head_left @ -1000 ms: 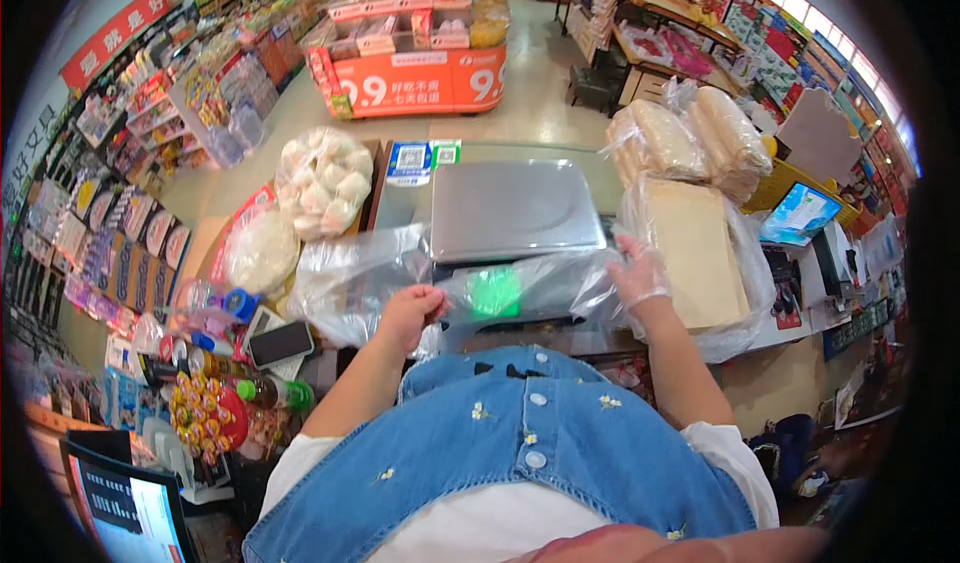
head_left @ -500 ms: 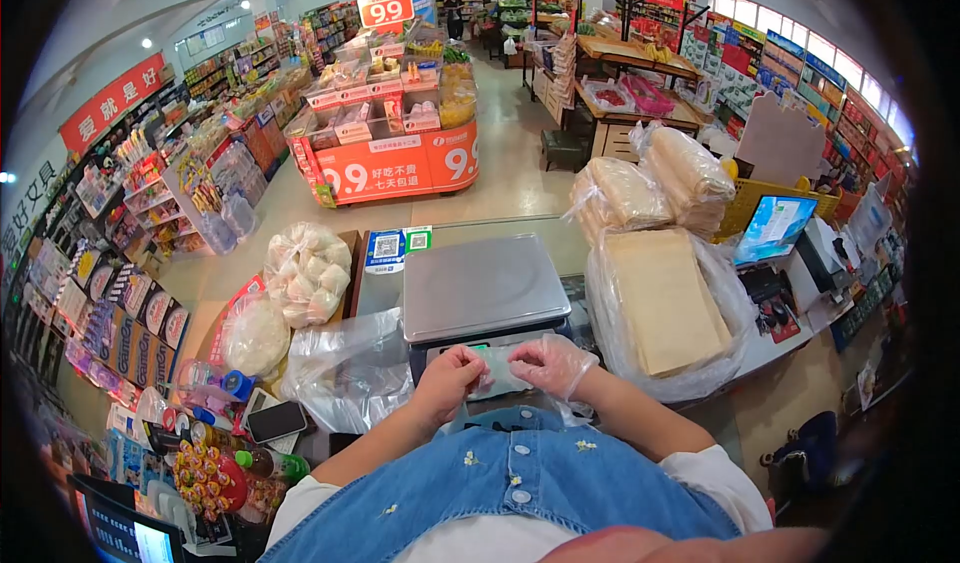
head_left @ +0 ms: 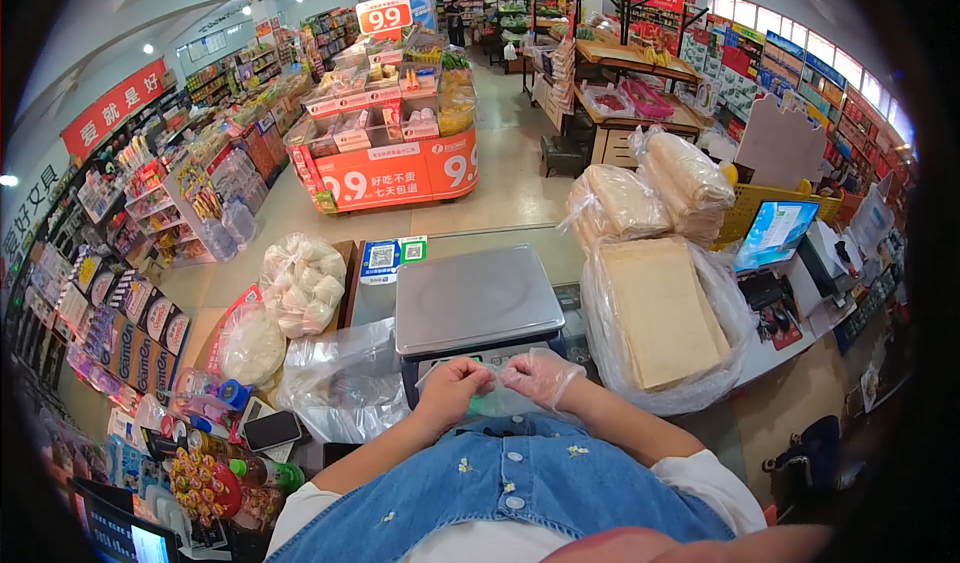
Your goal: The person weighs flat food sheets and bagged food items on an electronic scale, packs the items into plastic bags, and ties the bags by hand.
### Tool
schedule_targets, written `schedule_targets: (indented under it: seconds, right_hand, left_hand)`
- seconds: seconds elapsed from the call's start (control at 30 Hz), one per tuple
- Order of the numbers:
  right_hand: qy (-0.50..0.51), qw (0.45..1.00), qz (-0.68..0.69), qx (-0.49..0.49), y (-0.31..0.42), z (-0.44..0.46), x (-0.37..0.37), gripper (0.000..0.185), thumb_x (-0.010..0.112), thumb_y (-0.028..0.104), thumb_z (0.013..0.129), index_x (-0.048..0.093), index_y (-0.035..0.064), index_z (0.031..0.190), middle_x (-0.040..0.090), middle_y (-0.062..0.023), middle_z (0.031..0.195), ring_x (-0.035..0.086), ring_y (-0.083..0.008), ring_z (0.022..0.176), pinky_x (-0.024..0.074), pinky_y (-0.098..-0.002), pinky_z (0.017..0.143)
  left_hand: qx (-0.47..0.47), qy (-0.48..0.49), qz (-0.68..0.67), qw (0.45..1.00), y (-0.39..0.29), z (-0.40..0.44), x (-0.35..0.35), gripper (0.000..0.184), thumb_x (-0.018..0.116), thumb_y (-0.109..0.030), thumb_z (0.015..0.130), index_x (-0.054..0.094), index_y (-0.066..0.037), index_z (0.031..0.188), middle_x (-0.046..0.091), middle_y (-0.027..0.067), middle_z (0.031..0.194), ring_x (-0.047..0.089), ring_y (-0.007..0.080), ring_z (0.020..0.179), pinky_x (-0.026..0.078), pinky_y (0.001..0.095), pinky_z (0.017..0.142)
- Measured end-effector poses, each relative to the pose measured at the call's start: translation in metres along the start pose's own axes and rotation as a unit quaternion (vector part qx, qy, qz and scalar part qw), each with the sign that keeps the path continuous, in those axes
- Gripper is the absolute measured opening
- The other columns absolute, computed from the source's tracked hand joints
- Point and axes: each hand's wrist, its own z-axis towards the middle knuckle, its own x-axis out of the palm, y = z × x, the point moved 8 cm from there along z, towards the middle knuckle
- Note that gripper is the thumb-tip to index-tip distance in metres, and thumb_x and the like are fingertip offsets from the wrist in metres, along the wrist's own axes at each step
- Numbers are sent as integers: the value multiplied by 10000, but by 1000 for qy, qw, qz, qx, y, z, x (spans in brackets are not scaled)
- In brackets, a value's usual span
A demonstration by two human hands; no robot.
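Close to the body, just before the silver-topped scale (head_left: 478,298), my bare left hand (head_left: 455,388) pinches a thin clear plastic bag (head_left: 505,403). My right hand (head_left: 540,377), in a clear disposable glove, has its fingers closed on the same plastic, nearly touching the left. The bag hangs between them over the denim apron. Left of the scale lies a stack of clear plastic bags (head_left: 345,383). A plastic-wrapped stack of thin beige sheets (head_left: 662,313) lies to the right.
White buns in a bag (head_left: 303,285) and a round bagged item (head_left: 252,346) stand left. A phone (head_left: 272,430) and bottles (head_left: 262,473) are nearer. Wrapped packs (head_left: 625,203), a yellow basket (head_left: 750,208) and a monitor (head_left: 777,235) are right; a red display stand (head_left: 400,175) stands ahead.
The hands, earlier wide apart with plastic stretched between them, have come together in front of the scale. The view has tilted up, showing more of the shop.
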Motion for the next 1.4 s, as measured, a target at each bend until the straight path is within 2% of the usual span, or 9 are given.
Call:
schedule_targets:
  seconds: [0.1, 0.23, 0.3, 0.43, 0.53, 0.7, 0.97, 1.17, 1.4]
  right_hand:
    - [10, 999, -27, 18, 7, 7, -4, 412, 536, 409, 903, 664, 17, 893, 674, -149, 800, 638, -259, 739, 483, -344, 696]
    - [46, 992, 110, -32, 4, 22, 11, 469, 548, 486, 884, 691, 51, 784, 638, -84, 679, 586, -166, 655, 462, -327, 619]
    - [2, 997, 74, 28, -6, 26, -2, 448, 570, 482, 870, 693, 63, 773, 619, -92, 662, 560, -154, 624, 459, -304, 602]
    - [12, 995, 96, -22, 6, 37, -15, 380, 621, 422, 861, 661, 47, 813, 605, -71, 653, 538, -99, 617, 452, -280, 592]
    - [-16, 952, 305, -12, 21, 32, -34, 273, 625, 307, 885, 644, 35, 869, 620, -33, 742, 557, -103, 671, 466, -263, 631]
    - [-25, 892, 445, -70, 34, 21, -52, 165, 605, 212, 901, 626, 54, 860, 609, -15, 790, 564, -111, 702, 460, -257, 648]
    - [-87, 864, 490, -71, 29, 20, -58, 101, 607, 166, 896, 607, 84, 837, 569, 6, 770, 538, -102, 737, 431, -242, 695]
    - [-41, 874, 477, -82, 25, 25, -45, 157, 637, 227, 895, 606, 85, 835, 572, 2, 777, 527, -97, 728, 429, -250, 687]
    - [-88, 856, 501, -91, 19, 20, -47, 217, 674, 276, 872, 610, 75, 825, 593, -10, 754, 544, -119, 702, 434, -258, 681]
  left_hand:
    - [30, 9, 121, 992, -16, 1, 6, 141, 579, -127, 900, 589, -45, 786, 599, 26, 720, 563, 105, 670, 460, 253, 632]
    - [6, 32, 197, 980, -6, 11, 14, 137, 583, -144, 886, 599, -37, 802, 599, 23, 692, 574, 113, 658, 476, 273, 620]
    - [61, 26, 146, 987, -27, 13, 21, 150, 580, -153, 881, 612, -28, 804, 607, 19, 698, 567, 120, 652, 473, 278, 611]
    - [128, -20, 299, 945, -65, 11, 26, 64, 674, -76, 799, 639, -27, 778, 630, 9, 732, 582, 112, 686, 474, 277, 623]
    - [56, -10, 256, 965, -70, 19, 23, 86, 712, -49, 764, 628, -35, 776, 631, 8, 734, 592, 116, 697, 482, 272, 639]
    - [55, 93, -165, 980, -76, 19, 35, 85, 573, -84, 920, 600, -5, 937, 630, 67, 861, 605, 147, 797, 500, 291, 748]
    - [34, 104, -239, 965, -86, 11, 36, 150, 538, -108, 943, 598, 16, 1003, 634, 76, 930, 606, 145, 813, 515, 302, 800]
    - [57, 98, -138, 984, -78, 16, 32, 108, 573, -86, 906, 610, 7, 947, 630, 56, 829, 596, 137, 749, 494, 281, 737]
    - [-7, 87, -259, 962, -68, 10, 30, 104, 564, -101, 910, 605, -8, 928, 624, 66, 812, 595, 137, 726, 499, 278, 684]
